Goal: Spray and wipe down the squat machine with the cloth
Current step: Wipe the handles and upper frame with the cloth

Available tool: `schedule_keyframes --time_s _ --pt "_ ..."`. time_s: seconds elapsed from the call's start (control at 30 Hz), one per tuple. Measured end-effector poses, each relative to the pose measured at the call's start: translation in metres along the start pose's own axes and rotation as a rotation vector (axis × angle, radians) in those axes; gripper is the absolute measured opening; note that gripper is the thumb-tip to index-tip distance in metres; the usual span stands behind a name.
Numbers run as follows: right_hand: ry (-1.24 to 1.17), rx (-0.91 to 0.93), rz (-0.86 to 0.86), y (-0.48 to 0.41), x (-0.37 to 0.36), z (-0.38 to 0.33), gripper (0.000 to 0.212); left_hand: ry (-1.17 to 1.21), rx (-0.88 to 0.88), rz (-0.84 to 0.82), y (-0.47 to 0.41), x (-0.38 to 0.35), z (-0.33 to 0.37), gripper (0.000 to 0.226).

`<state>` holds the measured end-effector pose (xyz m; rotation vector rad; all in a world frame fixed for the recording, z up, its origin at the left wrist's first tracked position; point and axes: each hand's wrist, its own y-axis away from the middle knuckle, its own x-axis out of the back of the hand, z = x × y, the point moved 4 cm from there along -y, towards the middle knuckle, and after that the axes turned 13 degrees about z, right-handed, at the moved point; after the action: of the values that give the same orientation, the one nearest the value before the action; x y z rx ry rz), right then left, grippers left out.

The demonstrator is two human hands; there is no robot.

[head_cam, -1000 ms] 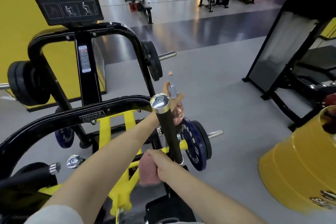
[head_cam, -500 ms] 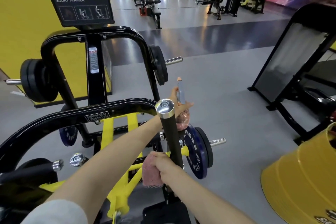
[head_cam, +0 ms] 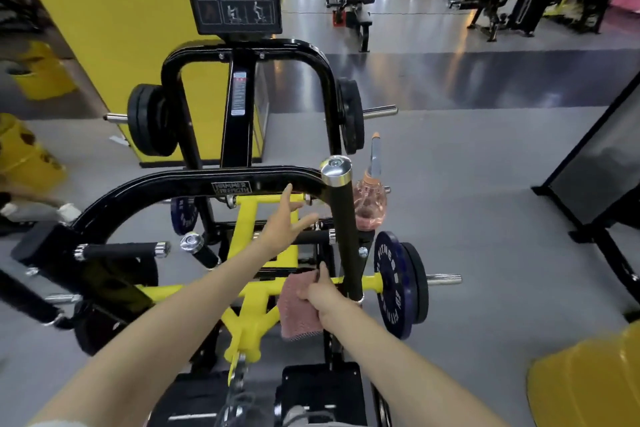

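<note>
Left hand [head_cam: 284, 222] released bottle [head_cam: 372, 201], fingers spread; right hand [head_cam: 322, 298] grips cloth [head_cam: 297, 317].

**Yellow wall, grey floor, rows of machines**

A yellow wall [head_cam: 114, 28] fills the upper left of the frame. Grey floor [head_cam: 485, 191] spreads across the middle and right, crossed higher up by a darker glossy band [head_cam: 485, 80] that catches light. Black gym machines [head_cam: 502, 3] stand in rows along the top. A black-framed panel [head_cam: 602, 163] slants at the right edge. Yellow bins [head_cam: 38, 76] sit at far left.
</note>
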<state>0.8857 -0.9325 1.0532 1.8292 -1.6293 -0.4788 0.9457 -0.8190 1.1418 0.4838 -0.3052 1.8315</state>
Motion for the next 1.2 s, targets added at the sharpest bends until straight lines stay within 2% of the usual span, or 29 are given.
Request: schedule_keyframes --time_s 0.07,0.2,0.33,0.5,0.63,0.8,0.87,0.93,1.07,1.17,1.2 --pt "0.006 0.003 0.001 -0.003 -0.007 0.011 0.080 -0.002 0.080 0.034 0.031 0.012 -0.031 0.085" --pt "0.013 -0.010 -0.055 -0.002 -0.024 0.030 0.043 -0.118 0.245 0.119 0.089 0.025 -0.101 0.064" --pt "-0.055 -0.046 -0.115 0.011 -0.037 0.036 0.025 -0.117 0.340 0.164 0.128 0.024 -0.136 0.025" --pt "-0.011 0.000 -0.181 0.023 -0.059 0.047 0.040 0.013 0.454 0.246 0.144 0.027 -0.148 0.011" --pt "0.001 0.046 -0.176 0.024 -0.059 0.047 0.035 0.090 0.542 0.250 0.141 0.034 -0.144 0.024" --pt "-0.058 0.001 -0.165 0.019 -0.059 0.051 0.032 0.141 0.588 0.150 0.136 0.035 -0.144 0.021" --pt "-0.072 -0.003 -0.176 0.020 -0.063 0.051 0.028 0.144 0.601 0.103 0.136 0.037 -0.146 0.030" --pt "-0.123 -0.025 -0.194 0.024 -0.070 0.052 0.026 0.163 0.581 0.128 0.136 0.042 -0.149 0.032" --pt "-0.165 -0.046 -0.203 0.032 -0.090 0.050 0.024 0.223 0.542 0.176 0.133 0.061 -0.158 0.009" --pt "-0.223 -0.075 -0.183 0.035 -0.110 0.046 0.026 0.285 0.579 0.158 0.125 0.083 -0.167 0.001" --pt "-0.248 -0.094 -0.180 0.034 -0.113 0.044 0.031 0.343 0.596 0.156 0.123 0.090 -0.167 0.005"
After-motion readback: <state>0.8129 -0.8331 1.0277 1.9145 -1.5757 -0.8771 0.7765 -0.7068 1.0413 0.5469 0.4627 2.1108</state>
